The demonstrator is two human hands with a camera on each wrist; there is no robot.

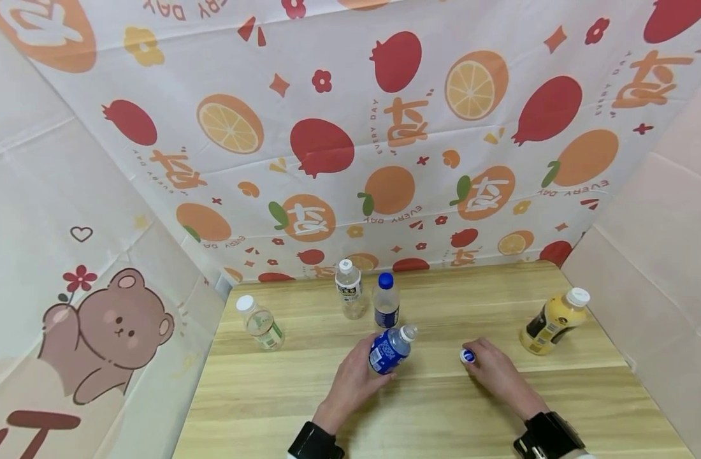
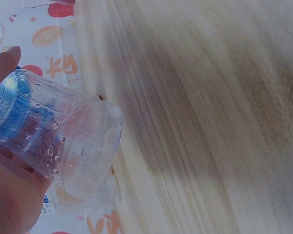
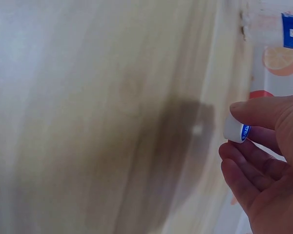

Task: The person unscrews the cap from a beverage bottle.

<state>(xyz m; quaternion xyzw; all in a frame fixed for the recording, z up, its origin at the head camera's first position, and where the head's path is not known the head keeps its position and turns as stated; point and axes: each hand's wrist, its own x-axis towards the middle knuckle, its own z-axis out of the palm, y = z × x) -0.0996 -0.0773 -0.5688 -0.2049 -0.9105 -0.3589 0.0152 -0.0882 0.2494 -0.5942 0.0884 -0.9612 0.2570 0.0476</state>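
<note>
My left hand (image 1: 353, 382) grips a clear plastic bottle (image 1: 388, 352) with a blue label, tilted so its mouth leans right. In the left wrist view the clear base of this bottle (image 2: 90, 141) shows droplets on its wall. My right hand (image 1: 496, 373) pinches a small white bottle cap (image 3: 236, 129) with a blue printed top between thumb and fingers. Just beyond the left hand stands a clear bottle with a blue cap (image 1: 386, 299). To the right of my right hand is a bottle of yellow drink with a white cap (image 1: 551, 323).
A clear bottle with a white cap and dark label (image 1: 350, 293) stands near the back edge. Another white-capped bottle with a green-and-white label (image 1: 264, 325) is on the left. Printed cloth (image 1: 339, 76) hangs behind the wooden table (image 1: 259, 408), with pale cloth walls at both sides.
</note>
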